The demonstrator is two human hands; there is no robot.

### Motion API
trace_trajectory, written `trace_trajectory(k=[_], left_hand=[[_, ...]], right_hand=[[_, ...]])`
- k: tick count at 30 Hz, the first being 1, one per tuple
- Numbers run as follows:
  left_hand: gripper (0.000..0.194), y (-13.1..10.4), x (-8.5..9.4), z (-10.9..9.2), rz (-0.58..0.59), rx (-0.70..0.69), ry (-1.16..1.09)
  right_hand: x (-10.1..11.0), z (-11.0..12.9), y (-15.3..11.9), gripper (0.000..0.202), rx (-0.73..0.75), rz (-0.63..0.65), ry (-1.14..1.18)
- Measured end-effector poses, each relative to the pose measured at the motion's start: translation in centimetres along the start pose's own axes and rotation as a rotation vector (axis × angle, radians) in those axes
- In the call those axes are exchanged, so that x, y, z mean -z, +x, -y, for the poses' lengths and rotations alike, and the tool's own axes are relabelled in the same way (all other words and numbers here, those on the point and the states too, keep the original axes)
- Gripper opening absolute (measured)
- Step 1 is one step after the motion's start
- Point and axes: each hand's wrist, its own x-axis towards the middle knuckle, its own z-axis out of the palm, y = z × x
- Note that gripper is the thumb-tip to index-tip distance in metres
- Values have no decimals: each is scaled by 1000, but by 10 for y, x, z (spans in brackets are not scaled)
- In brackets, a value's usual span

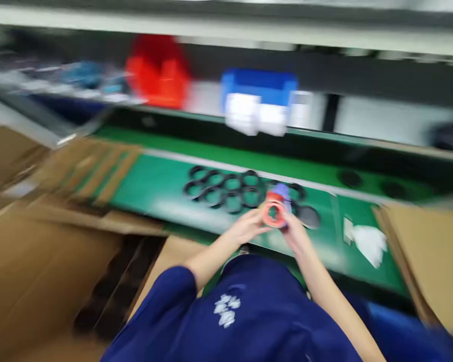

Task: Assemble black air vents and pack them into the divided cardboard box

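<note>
In front of my body, just over the near edge of the green bench, I hold a red ring-shaped piece (pixel 274 223) with an open middle. My left hand (pixel 249 226) grips it from the left side, fingers closed against it. My right hand (pixel 295 232) has its fingers around the right side. A purple part (pixel 282 190) shows behind the red ring; blur hides whether the two are joined. Beyond the hands, several black rings (pixel 213 197) lie in rows on the green bench top (pixel 158 183). A dark round disc (pixel 309 217) lies right of them.
Cardboard dividers (pixel 115 173) lie on the bench's left, above a large open carton (pixel 41 261). A white crumpled item (pixel 370 244) and a cardboard box (pixel 430 251) are at right. Red bin (pixel 158 75) and blue bin (pixel 260 83) stand on the shelf behind.
</note>
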Motion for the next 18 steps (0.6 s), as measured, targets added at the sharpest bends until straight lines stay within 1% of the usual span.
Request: trace_trajectory(k=[1,2,3,4,6,8,10,12,15,18], left_hand=[[44,6,0,7,34,36,-58],[49,11,6,8,53,54,-99],[53,15,17,5,55,53,-118],[54,14,29,0,44,24,-128],[56,2,52,-6,-6,-47,-149],[56,-19,66,-9,-79,-124,-195],[58,-40,76,-13,-139,-187,-256],[57,-56,86,-22,-174,-239,-290],[52,-73,101,-38,-204,-304,-273],[55,-86,116,-59,-249,-383,-222]], right_hand=[[16,-9,5,50,-5,5,-16],[24,-18,16,52,-27,72,-52],[23,-27,30,53,-32,119,-78],[16,-36,41,54,-50,163,-87],[-6,-48,48,54,-99,252,-102],[-32,-51,40,53,-154,344,-122],[-58,-49,32,52,-199,423,-145],[-87,-48,30,52,-251,481,-147],[-126,-52,37,52,-324,565,-117],[-153,-62,45,56,-375,658,-87]])
